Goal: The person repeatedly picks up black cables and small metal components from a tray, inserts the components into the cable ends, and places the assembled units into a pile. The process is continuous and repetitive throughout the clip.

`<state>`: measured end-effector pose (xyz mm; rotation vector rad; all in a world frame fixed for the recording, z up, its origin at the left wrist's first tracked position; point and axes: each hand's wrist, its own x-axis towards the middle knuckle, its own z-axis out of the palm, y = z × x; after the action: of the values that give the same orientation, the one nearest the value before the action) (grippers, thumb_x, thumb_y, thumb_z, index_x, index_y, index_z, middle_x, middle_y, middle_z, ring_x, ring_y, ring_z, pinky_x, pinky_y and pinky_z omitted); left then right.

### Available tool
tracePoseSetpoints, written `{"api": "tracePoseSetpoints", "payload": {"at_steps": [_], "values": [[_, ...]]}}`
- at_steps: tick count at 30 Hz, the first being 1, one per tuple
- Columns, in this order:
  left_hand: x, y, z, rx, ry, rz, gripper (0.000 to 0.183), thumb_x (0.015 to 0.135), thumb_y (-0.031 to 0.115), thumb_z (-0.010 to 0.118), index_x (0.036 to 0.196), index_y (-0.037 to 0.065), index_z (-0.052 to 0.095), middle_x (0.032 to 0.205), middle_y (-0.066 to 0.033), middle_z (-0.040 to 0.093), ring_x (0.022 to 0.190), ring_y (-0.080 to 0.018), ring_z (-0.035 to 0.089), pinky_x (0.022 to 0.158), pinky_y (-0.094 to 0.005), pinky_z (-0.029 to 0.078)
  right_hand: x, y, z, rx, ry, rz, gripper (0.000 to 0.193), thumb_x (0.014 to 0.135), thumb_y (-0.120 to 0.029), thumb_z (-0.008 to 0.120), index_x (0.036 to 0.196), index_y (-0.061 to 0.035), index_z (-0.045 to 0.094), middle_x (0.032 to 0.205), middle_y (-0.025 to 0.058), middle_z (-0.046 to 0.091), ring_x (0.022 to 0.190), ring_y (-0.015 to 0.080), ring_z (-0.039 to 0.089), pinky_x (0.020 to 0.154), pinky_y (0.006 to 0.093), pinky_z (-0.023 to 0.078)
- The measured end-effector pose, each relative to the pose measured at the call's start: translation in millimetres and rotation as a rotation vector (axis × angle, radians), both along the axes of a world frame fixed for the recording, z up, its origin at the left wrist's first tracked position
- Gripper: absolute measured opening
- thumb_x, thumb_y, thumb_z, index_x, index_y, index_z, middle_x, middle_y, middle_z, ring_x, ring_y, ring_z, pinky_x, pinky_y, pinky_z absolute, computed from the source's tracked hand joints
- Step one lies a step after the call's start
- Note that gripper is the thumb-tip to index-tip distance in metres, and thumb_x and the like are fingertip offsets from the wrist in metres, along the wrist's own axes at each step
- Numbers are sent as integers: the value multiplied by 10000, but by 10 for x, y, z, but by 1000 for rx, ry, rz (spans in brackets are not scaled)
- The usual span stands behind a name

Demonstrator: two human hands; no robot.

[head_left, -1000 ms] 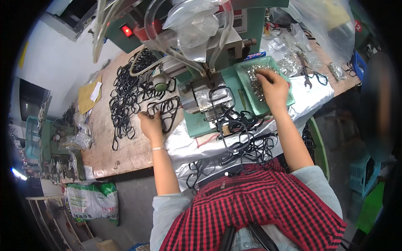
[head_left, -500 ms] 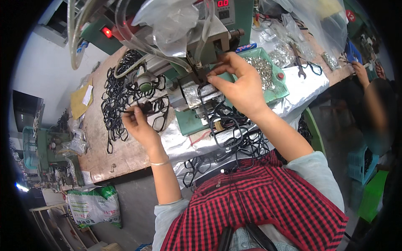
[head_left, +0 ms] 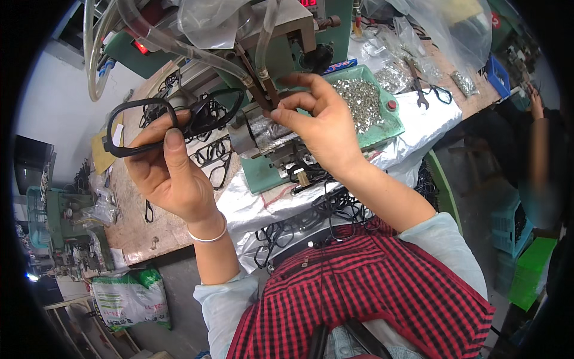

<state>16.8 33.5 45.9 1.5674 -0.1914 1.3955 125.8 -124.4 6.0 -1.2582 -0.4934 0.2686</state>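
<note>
My left hand [head_left: 173, 179] is raised at the left of the bench, closed on a black plastic eyeglass frame [head_left: 143, 102]. The frame's two empty rims spread out to both sides of the fingers. My right hand [head_left: 329, 128] is at the green bench machine [head_left: 293, 30], thumb and fingertips pinched beside its narrow metal arms [head_left: 263, 93]. Whatever those fingertips hold, if anything, is too small to make out. Beyond that hand, a green tray [head_left: 391, 131] contains many small shiny metal parts [head_left: 359, 102].
More black eyeglass frames [head_left: 218, 158] lie on the bench left of the machine; others [head_left: 341, 206] are heaped at its front edge. Clear hoses [head_left: 197, 54] hang over the work. A wrench [head_left: 417, 87] lies on the foil at right. Another person's hand [head_left: 535, 105] shows far right.
My left hand has lifted from the pile, bringing an eyeglass frame up. The frame that hung under my right hand at the machine is gone from there. My right hand stays by the metal arms.
</note>
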Motion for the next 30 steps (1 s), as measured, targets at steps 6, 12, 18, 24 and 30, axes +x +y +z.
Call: {"api": "tracePoseSetpoints", "payload": {"at_steps": [6, 12, 18, 24, 30], "values": [[40, 39, 54, -105, -31, 1, 202, 962, -12, 613, 1156, -15, 556, 1085, -168, 676, 985, -247, 675, 945, -364, 529, -116, 50, -143, 172, 117, -15, 443, 855, -21, 700, 1251, 43, 512, 936, 76, 732, 929, 122, 661, 928, 283, 468], [58, 87, 125, -131, -8, -54, 177, 950, 6, 641, 1112, -15, 573, 1061, -124, 666, 946, -230, 675, 873, -333, 537, -53, 23, -66, 159, 148, 38, 426, 862, -7, 684, 1251, 45, 518, 924, 81, 723, 913, 113, 651, 886, 261, 466], [37, 92, 129, -116, 33, -29, 138, 982, 15, 592, 1120, 5, 581, 1066, -129, 679, 955, -193, 675, 832, -293, 545, -135, 11, 65, 188, 173, 70, 427, 873, 35, 617, 1285, 52, 504, 1026, 118, 715, 989, 146, 654, 909, 272, 475], [-148, -241, -284, 405, 105, -85, 181, 890, -89, 641, 1043, 0, 599, 1030, -184, 704, 829, -225, 674, 764, -366, 558, 147, -384, -20, -192, -411, 72, 363, 839, -18, 604, 1200, -11, 631, 1157, 159, 692, 1124, 316, 651, 991, 375, 484], [2, -330, -416, 1022, 137, 60, 258, 722, -7, 751, 950, 60, 650, 1039, -80, 746, 766, -246, 650, 653, -361, 577, 780, -994, -923, -910, -869, -476, 217, 776, -169, 746, 974, -81, 727, 1291, 179, 617, 1263, 398, 522, 1022, 483, 457]]}}
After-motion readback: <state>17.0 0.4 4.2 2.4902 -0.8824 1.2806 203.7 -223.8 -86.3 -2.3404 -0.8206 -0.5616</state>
